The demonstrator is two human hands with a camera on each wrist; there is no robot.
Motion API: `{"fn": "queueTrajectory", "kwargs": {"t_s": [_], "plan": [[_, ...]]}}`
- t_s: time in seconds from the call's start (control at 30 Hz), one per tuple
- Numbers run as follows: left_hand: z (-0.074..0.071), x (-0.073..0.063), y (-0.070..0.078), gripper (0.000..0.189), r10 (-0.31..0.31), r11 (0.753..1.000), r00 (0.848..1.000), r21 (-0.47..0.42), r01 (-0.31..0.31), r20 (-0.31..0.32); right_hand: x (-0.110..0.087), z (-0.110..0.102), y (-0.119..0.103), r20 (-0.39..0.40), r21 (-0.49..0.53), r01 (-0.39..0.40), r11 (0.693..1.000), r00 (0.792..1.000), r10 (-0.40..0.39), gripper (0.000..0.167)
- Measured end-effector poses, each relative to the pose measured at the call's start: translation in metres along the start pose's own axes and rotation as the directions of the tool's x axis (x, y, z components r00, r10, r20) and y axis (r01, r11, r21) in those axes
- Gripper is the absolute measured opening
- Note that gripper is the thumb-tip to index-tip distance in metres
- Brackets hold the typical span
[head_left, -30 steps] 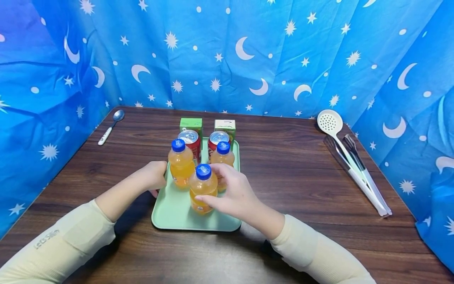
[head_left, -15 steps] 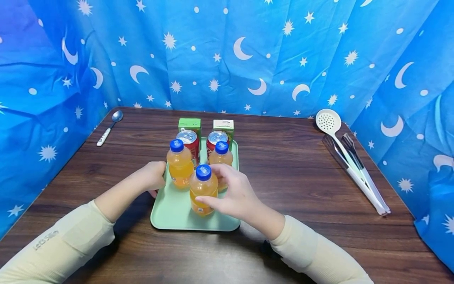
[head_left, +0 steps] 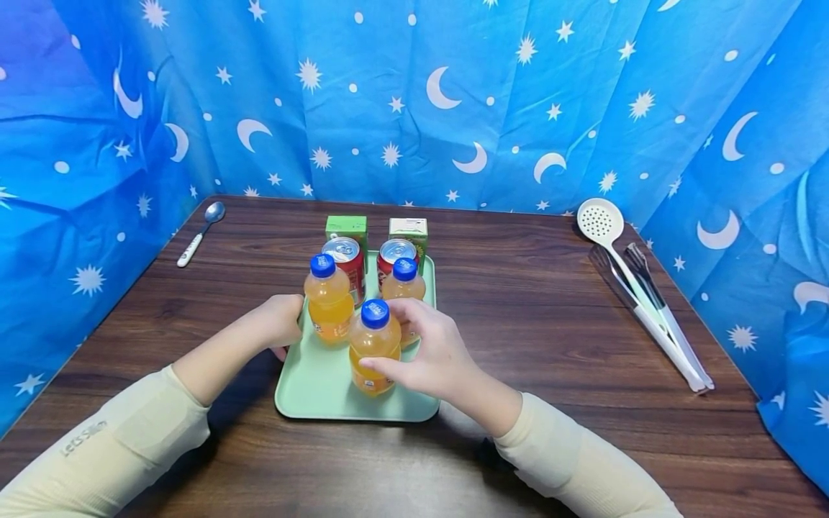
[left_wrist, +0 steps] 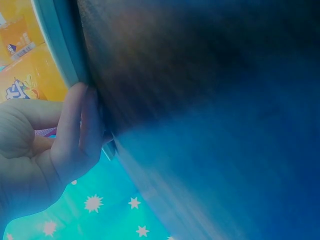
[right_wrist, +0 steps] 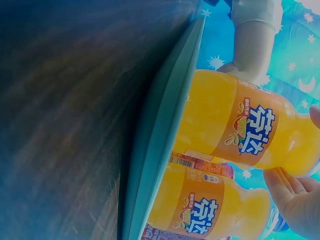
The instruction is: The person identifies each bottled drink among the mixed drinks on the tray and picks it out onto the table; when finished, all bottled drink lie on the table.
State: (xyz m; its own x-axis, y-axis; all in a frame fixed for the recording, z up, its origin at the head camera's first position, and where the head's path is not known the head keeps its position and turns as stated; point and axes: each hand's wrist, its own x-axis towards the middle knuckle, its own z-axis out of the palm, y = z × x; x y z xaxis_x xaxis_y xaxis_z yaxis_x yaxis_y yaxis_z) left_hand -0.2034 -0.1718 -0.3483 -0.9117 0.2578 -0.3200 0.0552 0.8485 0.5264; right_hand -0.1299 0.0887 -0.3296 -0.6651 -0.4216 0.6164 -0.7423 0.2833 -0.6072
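Observation:
My right hand (head_left: 437, 352) grips an orange soda bottle (head_left: 374, 352) with a blue cap, thumb on the near side and fingers behind it. The bottle stands upright at the front half of a pale green tray (head_left: 307, 396); in the right wrist view its base is right at the tray's rim (right_wrist: 172, 105). With curled fingers my left hand (head_left: 283, 321) holds the tray's left edge, and the left wrist view shows those fingers (left_wrist: 72, 117) at the rim. Two like bottles, one on the left (head_left: 329, 302) and one partly hidden on the right (head_left: 404, 286), stand behind.
On the tray behind the bottles are two red cans, left (head_left: 350, 262) and right (head_left: 396, 252), then two green boxes, left (head_left: 346, 226) and right (head_left: 408, 226). A spoon (head_left: 202, 234) lies far left; a white skimmer (head_left: 600, 221) and packaged utensils (head_left: 670, 345) lie right.
The bottle in my right hand has shifted slightly to the right over the tray. My left hand keeps its hold on the tray edge.

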Motion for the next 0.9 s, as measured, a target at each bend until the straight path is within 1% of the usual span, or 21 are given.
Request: {"fn": "queueTrajectory", "kwargs": {"t_s": [0.37, 0.7, 0.9], "plan": [[-0.0011, -0.0007, 0.0019, 0.021, -0.014, 1.000, 1.000, 0.003, 0.014, 0.012, -0.0002, -0.0034, -0.0012, -0.013, 0.017, 0.028, 0.999, 1.000, -0.027, 0.055], [-0.0015, -0.0019, 0.0032, 0.020, -0.003, 1.000, 1.000, 0.012, 0.003, 0.007, -0.0012, -0.0054, 0.0011, -0.029, 0.026, 0.065, 0.998, 0.997, -0.065, 0.054], [-0.0007, -0.0004, 0.0009, 0.021, -0.010, 1.000, 1.000, 0.020, 0.010, 0.003, -0.0026, -0.0075, 0.0004, -0.031, 0.039, 0.065, 0.997, 0.997, -0.064, 0.055]]}}
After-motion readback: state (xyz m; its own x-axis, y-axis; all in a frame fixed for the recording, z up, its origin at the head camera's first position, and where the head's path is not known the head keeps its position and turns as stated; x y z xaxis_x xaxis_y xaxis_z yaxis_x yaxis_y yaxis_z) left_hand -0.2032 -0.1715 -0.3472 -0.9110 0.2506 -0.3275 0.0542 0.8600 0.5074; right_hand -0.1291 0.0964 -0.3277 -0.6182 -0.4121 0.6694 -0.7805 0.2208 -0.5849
